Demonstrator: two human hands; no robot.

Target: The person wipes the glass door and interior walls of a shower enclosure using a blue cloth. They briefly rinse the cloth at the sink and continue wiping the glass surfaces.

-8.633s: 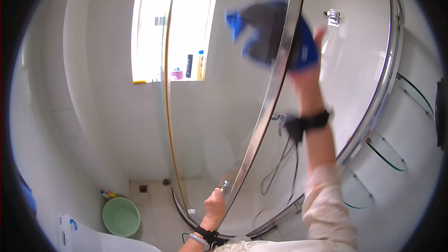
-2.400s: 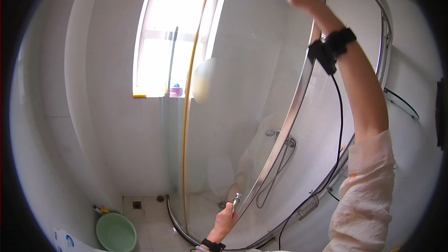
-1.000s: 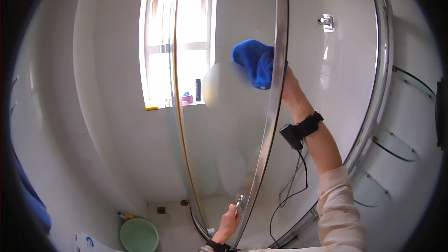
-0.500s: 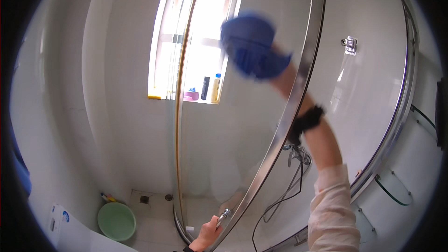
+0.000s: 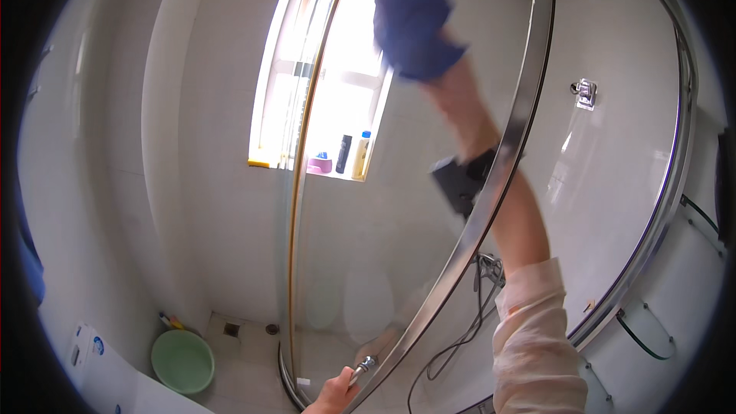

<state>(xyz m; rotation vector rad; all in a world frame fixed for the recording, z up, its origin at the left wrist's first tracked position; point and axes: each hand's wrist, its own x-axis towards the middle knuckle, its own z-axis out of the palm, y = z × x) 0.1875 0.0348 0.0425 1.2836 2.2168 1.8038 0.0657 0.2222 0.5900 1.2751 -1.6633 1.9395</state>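
Since half a second ago the right hand (image 5: 441,69) has carried the blue cloth (image 5: 412,29) higher and further left on the glass door (image 5: 399,207), so it now sits in front of the bright window (image 5: 349,69), close to the top of the pane. A second ago the cloth was lower, beside the chrome frame (image 5: 498,184); the wipe has travelled up and away from that rail. The cloth is blurred, which suggests the stroke is mid-sweep. That hand is bunched around the cloth, pressing it against the glass, with a black wrist strap (image 5: 464,180) below it and a cable hanging down.

Low in view, the left hand (image 5: 333,397) is closed on the small metal handle (image 5: 364,364) at the door's edge, much as it was in the earlier frames, seemingly steadying the pane.

Bottles (image 5: 353,155) stand on the sill, and a green basin (image 5: 182,360) sits on the floor at lower left. Judging by the cloth's path, the upper glass near the window is getting covered now; lower areas look untouched by this stroke.
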